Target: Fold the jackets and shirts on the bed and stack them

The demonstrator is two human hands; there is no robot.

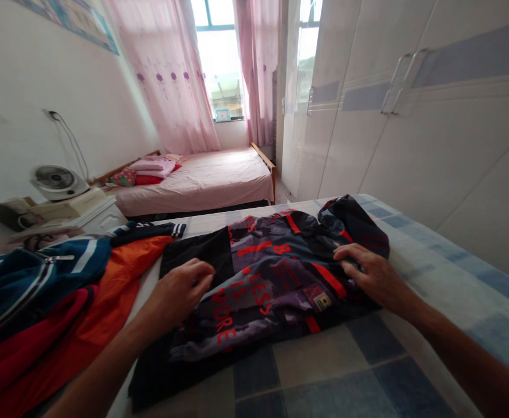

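A dark hooded jacket (pixel 276 284) with grey camouflage print and red lettering lies spread on the bed in front of me, its hood (pixel 361 223) to the right. My left hand (pixel 187 290) is at the jacket's lower end, fingers curled in against the edge of the front panel; the fingertips are partly hidden. Near the collar, my right hand (pixel 363 270) pinches the cloth between thumb and fingers. A small patch (pixel 323 301) shows on the near side of the chest.
Blue and white checked bedding (pixel 324 377) lies beneath the jacket. To the left are a teal jacket (pixel 75 258) and orange clothing (pixel 124 284). Beyond stand a fan (pixel 56 180) and a second bed (pixel 219 174). White wardrobes (pixel 368 139) line the right side.
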